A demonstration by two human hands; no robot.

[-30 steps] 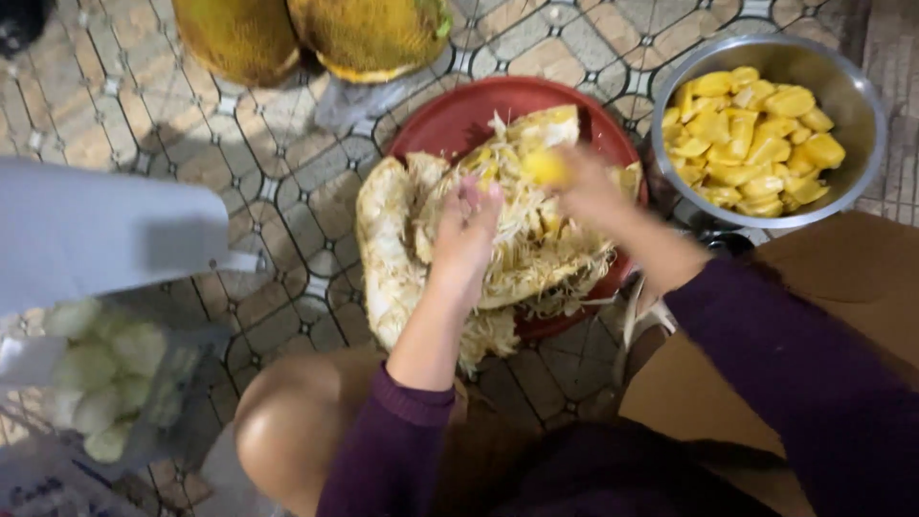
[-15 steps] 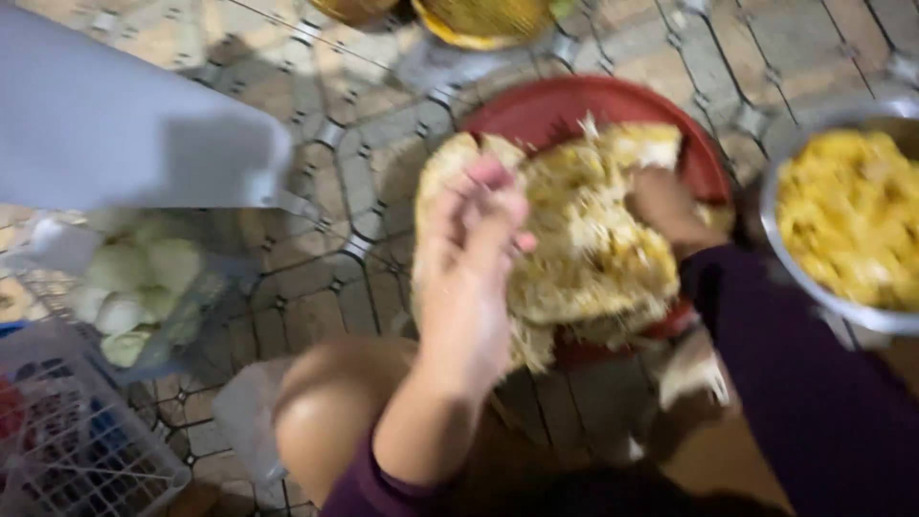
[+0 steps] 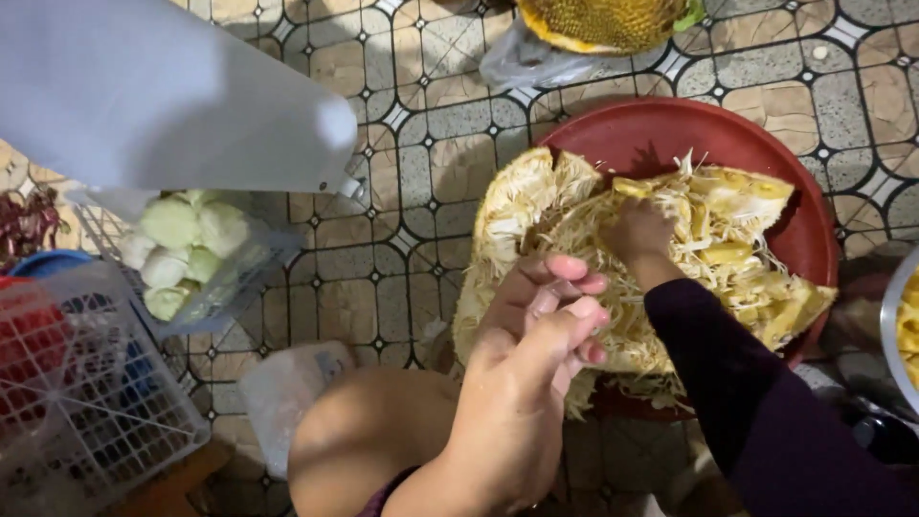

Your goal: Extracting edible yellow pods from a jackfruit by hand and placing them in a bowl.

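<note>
A cut-open jackfruit (image 3: pixel 584 239) with pale stringy fibres and yellow pods lies on a round red tray (image 3: pixel 670 144) on the tiled floor. My right hand (image 3: pixel 639 233) is pressed into the fibres near the middle of the fruit, its fingers curled into the flesh; what they grip is hidden. My left hand (image 3: pixel 536 335) hovers above the fruit's near edge, raised toward the camera, fingers loosely bent and close together with nothing in them. My bare knee (image 3: pixel 373 431) is below it.
A whole jackfruit (image 3: pixel 603 19) on a plastic bag lies at the top. A metal bowl rim (image 3: pixel 895 325) with yellow pods shows at the right edge. At left stand a white mesh basket (image 3: pixel 86 383) and a clear bag of pale green pieces (image 3: pixel 187 249).
The view has swung left and down. My left hand lifted off the fruit toward the camera. My right hand, earlier holding a yellow pod above the fruit, now digs into the fibres.
</note>
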